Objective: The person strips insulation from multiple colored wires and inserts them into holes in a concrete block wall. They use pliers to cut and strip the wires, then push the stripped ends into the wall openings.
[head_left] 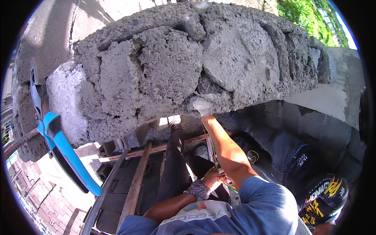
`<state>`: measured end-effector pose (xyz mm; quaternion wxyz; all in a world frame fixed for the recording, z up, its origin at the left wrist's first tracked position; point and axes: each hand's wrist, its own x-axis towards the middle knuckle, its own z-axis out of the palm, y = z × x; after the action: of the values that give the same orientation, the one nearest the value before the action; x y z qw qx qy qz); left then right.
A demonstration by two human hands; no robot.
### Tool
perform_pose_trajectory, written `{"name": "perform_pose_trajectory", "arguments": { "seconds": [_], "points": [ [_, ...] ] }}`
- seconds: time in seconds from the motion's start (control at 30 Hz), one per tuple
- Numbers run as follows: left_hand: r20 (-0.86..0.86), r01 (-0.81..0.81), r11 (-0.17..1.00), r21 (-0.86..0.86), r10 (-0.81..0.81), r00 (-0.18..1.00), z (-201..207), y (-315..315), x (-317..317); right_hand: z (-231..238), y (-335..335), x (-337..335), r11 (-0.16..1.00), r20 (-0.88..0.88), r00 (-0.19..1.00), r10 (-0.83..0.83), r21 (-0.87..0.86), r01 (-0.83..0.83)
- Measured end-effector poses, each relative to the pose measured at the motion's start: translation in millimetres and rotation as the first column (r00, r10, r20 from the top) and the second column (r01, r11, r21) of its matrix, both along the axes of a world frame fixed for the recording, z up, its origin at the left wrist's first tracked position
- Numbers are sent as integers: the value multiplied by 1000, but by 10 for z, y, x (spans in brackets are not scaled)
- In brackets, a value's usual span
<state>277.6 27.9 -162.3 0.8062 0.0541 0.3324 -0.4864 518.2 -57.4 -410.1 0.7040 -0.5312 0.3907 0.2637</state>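
Note:
My left hand (213, 178), with a patterned band on its wrist, is closed around a bundle of thin coloured wires (212, 147) in front of my chest. Red, green and yellow strands run up from it toward the block edge, and loose ends poke out below the fist. A small pale piece (221, 170) shows at the fingers. My right arm reaches forward along the wires. Only the wrist end of my right hand (208, 119) shows, as the rough concrete blocks (156, 70) hide its fingers. Pliers with blue and black handles (66, 145) rest at the left end of the blocks.
A co-worker in a dark printed shirt (290, 156) is close on my right. Wooden strips (138, 178) and a long rail (105, 192) lie below on the left. A grey block wall (313, 125) stands at the right. Paving (43, 196) shows at lower left.

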Motion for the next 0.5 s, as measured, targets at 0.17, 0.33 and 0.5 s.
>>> {"name": "perform_pose_trajectory", "arguments": {
  "seconds": [0.17, 0.33, 0.5],
  "points": [
    [-143, -364, 918, -160, 344, 928, -111, 92, 8, -242, 142, 144, 997, -45, 997, 67, 25, -66],
    [-49, -285, 954, -90, 282, 958, -174, 38, -263, -53, -22, -61, 946, 115, 975, 189, -287, -149],
    [116, -178, 984, 29, 174, 978, 12, -89, -203, 371, -35, 153, 521, 91, 695, 713, -733, -438]
  ]
}}
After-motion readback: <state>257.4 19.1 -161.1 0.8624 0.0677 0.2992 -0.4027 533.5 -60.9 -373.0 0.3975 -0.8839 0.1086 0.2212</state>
